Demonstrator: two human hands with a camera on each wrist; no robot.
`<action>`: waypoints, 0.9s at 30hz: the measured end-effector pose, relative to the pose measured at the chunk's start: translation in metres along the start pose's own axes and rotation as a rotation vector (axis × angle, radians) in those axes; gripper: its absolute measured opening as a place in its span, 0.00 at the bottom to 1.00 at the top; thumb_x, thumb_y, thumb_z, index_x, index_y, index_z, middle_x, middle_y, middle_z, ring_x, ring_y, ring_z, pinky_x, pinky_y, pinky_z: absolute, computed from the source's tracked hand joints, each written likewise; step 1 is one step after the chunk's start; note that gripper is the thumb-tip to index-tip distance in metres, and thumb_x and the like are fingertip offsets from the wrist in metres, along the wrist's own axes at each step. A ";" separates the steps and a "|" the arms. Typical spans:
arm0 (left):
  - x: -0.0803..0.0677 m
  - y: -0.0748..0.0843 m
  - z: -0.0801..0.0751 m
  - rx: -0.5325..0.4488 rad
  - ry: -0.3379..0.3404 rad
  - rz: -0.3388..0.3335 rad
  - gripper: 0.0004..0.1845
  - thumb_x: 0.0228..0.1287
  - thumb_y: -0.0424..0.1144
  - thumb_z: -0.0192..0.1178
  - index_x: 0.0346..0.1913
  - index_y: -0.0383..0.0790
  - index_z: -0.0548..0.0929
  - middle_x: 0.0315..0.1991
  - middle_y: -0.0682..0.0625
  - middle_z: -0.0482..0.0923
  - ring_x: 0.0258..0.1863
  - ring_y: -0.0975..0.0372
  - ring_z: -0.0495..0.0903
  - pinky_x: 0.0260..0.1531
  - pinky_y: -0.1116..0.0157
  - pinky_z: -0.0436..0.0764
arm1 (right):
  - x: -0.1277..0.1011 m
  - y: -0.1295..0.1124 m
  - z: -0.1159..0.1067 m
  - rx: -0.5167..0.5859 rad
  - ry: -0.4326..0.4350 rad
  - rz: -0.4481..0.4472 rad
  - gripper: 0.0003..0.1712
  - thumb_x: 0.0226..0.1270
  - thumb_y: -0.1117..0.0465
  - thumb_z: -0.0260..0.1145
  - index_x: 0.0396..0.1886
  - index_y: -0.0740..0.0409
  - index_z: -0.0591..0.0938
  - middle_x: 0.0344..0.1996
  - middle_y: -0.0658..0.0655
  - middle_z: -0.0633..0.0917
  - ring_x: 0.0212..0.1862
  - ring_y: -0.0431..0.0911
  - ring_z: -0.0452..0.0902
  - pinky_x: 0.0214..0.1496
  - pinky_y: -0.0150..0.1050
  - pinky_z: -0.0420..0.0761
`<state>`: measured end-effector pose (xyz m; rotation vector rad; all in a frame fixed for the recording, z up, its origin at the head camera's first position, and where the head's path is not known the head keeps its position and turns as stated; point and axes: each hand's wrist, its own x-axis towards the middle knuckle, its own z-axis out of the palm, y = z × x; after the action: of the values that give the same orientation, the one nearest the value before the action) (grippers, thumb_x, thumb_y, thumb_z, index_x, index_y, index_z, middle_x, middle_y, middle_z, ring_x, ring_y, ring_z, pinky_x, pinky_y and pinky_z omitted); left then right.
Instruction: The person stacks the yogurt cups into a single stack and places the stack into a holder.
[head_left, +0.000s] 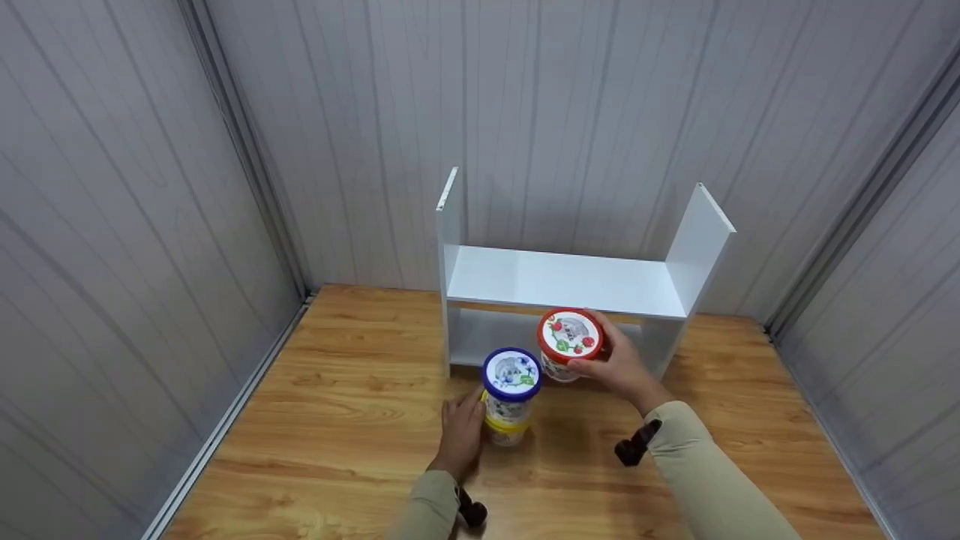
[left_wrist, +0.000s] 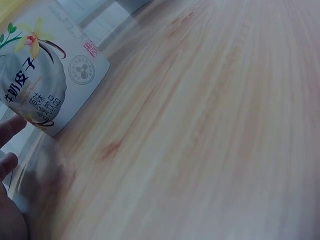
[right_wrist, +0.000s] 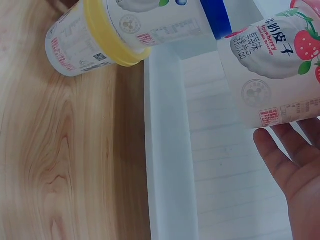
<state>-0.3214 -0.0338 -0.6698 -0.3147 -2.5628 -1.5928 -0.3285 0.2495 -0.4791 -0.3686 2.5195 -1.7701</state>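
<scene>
A: How do the hands sit?

B: The right hand (head_left: pixel 616 366) reaches forward from its beige sleeve (head_left: pixel 712 480) and curls its fingers round the red-lidded strawberry yoghurt tub (head_left: pixel 570 343), gripping it from the right side. That tub is held just in front of the small white two-tier shelf (head_left: pixel 570 281), at the mouth of its lower opening; I cannot tell whether it is touching the desk. In the right wrist view the open palm (right_wrist: pixel 295 175) lies below the tub's printed wall (right_wrist: pixel 272 70).

A: And the left?

B: The left hand (head_left: pixel 459 435) rests on the light wooden desk (head_left: pixel 337 420), just left of the stacked tubs, fingers fairly straight, touching the lower one. It grips nothing. In the left wrist view two fingertips (left_wrist: pixel 10 132) lie at the foot of the vanilla-printed tub (left_wrist: pixel 42 80).

A: Count the tubs.

B: Three. One red-lidded, held. Two stacked in front of the shelf's left end: a blue-lidded tub (head_left: pixel 511 379) on top of a yellow-lidded tub (head_left: pixel 506 431). The right wrist view shows the yellow rim (right_wrist: pixel 107 37) and the blue band (right_wrist: pixel 215 17) of that stack.

A: Anything else?

B: One shelf, two hands, two black wrist mounts (head_left: pixel 636 444). Grey panelled walls (head_left: pixel 135 187) stand behind the shelf.
</scene>
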 end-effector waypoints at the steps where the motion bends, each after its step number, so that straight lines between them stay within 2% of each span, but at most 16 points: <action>1: 0.000 0.000 0.000 0.006 0.000 0.003 0.26 0.83 0.51 0.37 0.76 0.48 0.68 0.71 0.48 0.71 0.71 0.44 0.61 0.73 0.38 0.34 | 0.002 0.004 0.000 0.001 0.004 0.003 0.59 0.57 0.54 0.80 0.81 0.52 0.54 0.72 0.61 0.68 0.72 0.57 0.65 0.70 0.53 0.71; 5: 0.000 0.000 0.000 0.009 0.006 -0.003 0.27 0.83 0.51 0.37 0.76 0.47 0.68 0.70 0.49 0.73 0.71 0.45 0.62 0.74 0.38 0.34 | 0.008 0.009 0.001 0.002 0.015 0.007 0.61 0.54 0.51 0.82 0.81 0.48 0.56 0.71 0.59 0.68 0.71 0.55 0.66 0.69 0.52 0.73; 13: -0.001 0.003 -0.001 -0.009 0.004 -0.041 0.26 0.82 0.52 0.39 0.75 0.51 0.69 0.70 0.51 0.72 0.72 0.45 0.61 0.74 0.40 0.34 | 0.009 0.003 0.004 0.004 0.024 0.016 0.62 0.51 0.44 0.82 0.81 0.44 0.56 0.70 0.57 0.70 0.69 0.55 0.69 0.66 0.49 0.76; 15: -0.001 0.003 -0.001 -0.002 0.004 -0.039 0.26 0.82 0.52 0.39 0.76 0.52 0.69 0.71 0.52 0.71 0.72 0.46 0.61 0.75 0.41 0.34 | 0.009 0.002 0.005 -0.001 0.027 0.010 0.61 0.52 0.45 0.82 0.81 0.44 0.56 0.70 0.57 0.70 0.68 0.55 0.69 0.66 0.49 0.76; 22: -0.001 0.000 0.000 -0.001 0.032 0.040 0.26 0.83 0.52 0.39 0.74 0.48 0.70 0.68 0.50 0.75 0.71 0.45 0.61 0.73 0.37 0.35 | 0.010 -0.006 0.011 0.017 0.017 -0.044 0.58 0.56 0.53 0.80 0.81 0.50 0.56 0.70 0.60 0.69 0.68 0.55 0.69 0.67 0.49 0.76; 27: -0.001 -0.004 0.001 -0.022 0.020 -0.011 0.26 0.82 0.54 0.39 0.75 0.53 0.70 0.67 0.52 0.76 0.72 0.47 0.59 0.74 0.39 0.35 | 0.012 -0.007 0.019 0.015 0.009 -0.045 0.57 0.57 0.53 0.80 0.81 0.50 0.57 0.70 0.60 0.70 0.68 0.55 0.69 0.67 0.50 0.75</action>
<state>-0.3209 -0.0350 -0.6737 -0.2853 -2.5385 -1.6200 -0.3358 0.2277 -0.4782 -0.4215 2.5221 -1.8092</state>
